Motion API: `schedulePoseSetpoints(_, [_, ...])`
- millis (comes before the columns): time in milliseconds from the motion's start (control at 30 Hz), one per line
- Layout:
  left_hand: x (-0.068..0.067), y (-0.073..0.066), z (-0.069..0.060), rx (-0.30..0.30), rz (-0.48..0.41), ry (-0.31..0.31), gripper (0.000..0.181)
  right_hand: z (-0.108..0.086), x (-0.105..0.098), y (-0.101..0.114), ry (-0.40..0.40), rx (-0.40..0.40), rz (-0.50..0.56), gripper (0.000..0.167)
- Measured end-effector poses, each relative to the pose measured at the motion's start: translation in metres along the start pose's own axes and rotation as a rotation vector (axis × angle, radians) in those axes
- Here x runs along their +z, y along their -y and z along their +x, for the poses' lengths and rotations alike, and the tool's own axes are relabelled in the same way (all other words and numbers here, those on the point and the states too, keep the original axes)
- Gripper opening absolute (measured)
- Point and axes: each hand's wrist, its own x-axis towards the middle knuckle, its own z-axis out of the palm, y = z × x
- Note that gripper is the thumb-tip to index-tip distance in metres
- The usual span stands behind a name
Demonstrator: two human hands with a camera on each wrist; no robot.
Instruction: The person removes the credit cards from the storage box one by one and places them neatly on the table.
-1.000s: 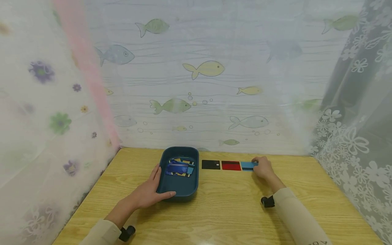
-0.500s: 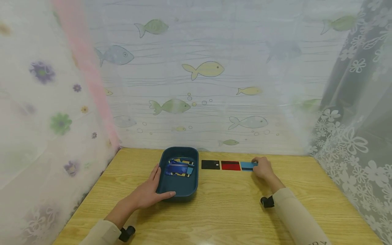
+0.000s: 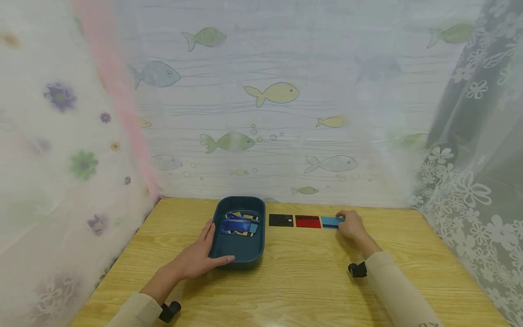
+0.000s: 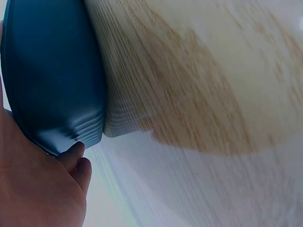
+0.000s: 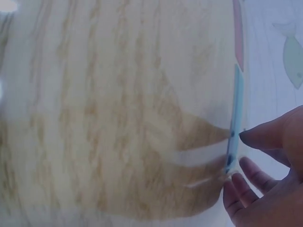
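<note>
My left hand holds the side of a dark blue plastic tray, thumb along its near rim and fingers against its left wall. In the left wrist view, curled fingers show at the tray's end. Inside lies a loose pile of plastic cards, mostly blue, some yellowish. On the right, my right hand pinches the outer end of a light blue card flat on the table. That card shows nearly edge-on in the right wrist view, fingertips at its end.
A red card and a black card lie flat in a row between the tray and the light blue card. The wooden table ends behind them at a fish-print curtain. Flowered sheets hang at both sides.
</note>
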Motion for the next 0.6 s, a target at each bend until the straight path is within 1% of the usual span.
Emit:
schedulePoseSetpoints(133, [0.001, 0.001, 0.001, 0.000, -0.002, -0.001, 0.129, -0.002, -0.004, 0.001, 0.004, -0.019, 0.016, 0.048])
schedulePoseSetpoints(233, [0.002, 0.002, 0.001, 0.002, -0.002, 0.000, 0.129, -0.005, -0.006, 0.001, 0.012, -0.034, 0.034, 0.046])
schedulePoseSetpoints(467, [0.002, 0.004, 0.003, 0.002, 0.001, -0.002, 0.130, -0.011, -0.011, 0.013, -0.018, -0.141, 0.028, 0.040])
schedulePoseSetpoints(600, [0.003, 0.004, 0.003, 0.000, 0.005, -0.002, 0.131, -0.016, -0.013, 0.021, -0.003, -0.175, 0.048, 0.041])
